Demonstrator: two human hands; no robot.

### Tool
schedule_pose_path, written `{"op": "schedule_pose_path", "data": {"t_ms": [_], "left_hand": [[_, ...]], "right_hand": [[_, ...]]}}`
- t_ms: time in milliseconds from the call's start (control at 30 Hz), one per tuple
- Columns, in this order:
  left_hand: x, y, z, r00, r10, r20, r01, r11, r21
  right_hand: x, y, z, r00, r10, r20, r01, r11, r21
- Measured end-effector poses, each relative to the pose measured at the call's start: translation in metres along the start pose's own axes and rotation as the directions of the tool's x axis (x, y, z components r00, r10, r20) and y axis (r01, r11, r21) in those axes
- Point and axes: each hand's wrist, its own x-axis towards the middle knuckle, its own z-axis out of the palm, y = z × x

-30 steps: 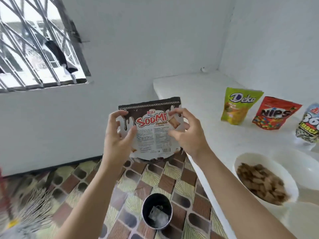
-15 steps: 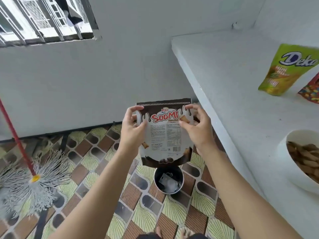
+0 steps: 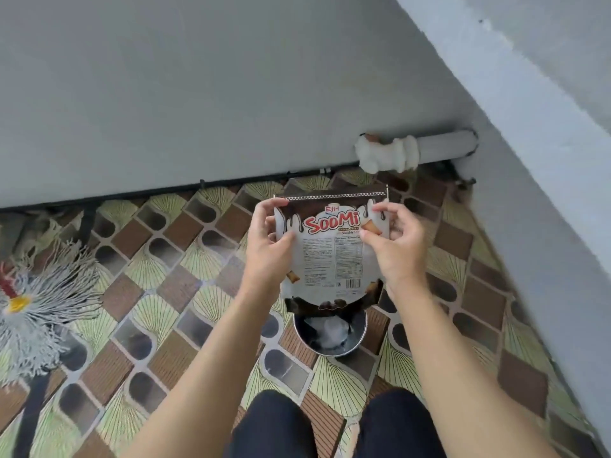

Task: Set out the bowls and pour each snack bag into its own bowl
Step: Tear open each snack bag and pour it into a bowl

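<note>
A brown and white Soomi snack bag (image 3: 332, 256) hangs upright over the floor, its back label facing me. My left hand (image 3: 269, 246) pinches its left edge between thumb and fingers. My right hand (image 3: 395, 244) pinches its right edge the same way. Directly below the bag stands a small dark round bin (image 3: 330, 332) with crumpled clear wrapping inside. No bowls or other snack bags are in view.
A white counter edge (image 3: 529, 133) runs down the right side. A white pipe (image 3: 413, 152) lies at the foot of the grey wall. A mop head (image 3: 39, 299) lies on the patterned tile floor at the left. My legs (image 3: 330, 428) show at the bottom.
My view has tilted down to the floor, so the counter top, bowl and other bags have left the frame. The bag, still held by both hands, now sits closer over the bin.
</note>
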Motion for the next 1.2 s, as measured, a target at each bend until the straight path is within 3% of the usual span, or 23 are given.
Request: {"op": "schedule_pose_path", "data": {"t_ms": [433,633,767,967,1200], "left_hand": [[0.074,-0.264,0.014,0.998,-0.068,-0.017,0.067,0.996,-0.054],[0.085,-0.317,0.015,0.996,-0.088,0.012,0.085,0.984,0.154],[0.086,-0.323,0.010,0.990,-0.133,0.039,0.124,0.977,0.176],[0.097,-0.281,0.007,0.993,0.038,0.108,-0.058,0.981,0.187],[0.071,-0.129,0.002,0.970,0.186,0.154,-0.204,0.973,0.111]], "right_hand": [[0.018,0.275,0.037,0.999,0.026,0.032,-0.028,0.998,0.060],[0.013,0.335,0.039,0.986,0.151,0.076,-0.146,0.987,-0.059],[0.007,0.335,0.030,0.986,0.151,0.075,-0.140,0.981,-0.132],[0.023,0.294,0.030,0.979,-0.063,0.192,0.105,0.971,-0.216],[0.020,0.134,0.025,0.957,-0.141,0.254,0.182,0.972,-0.145]]}}
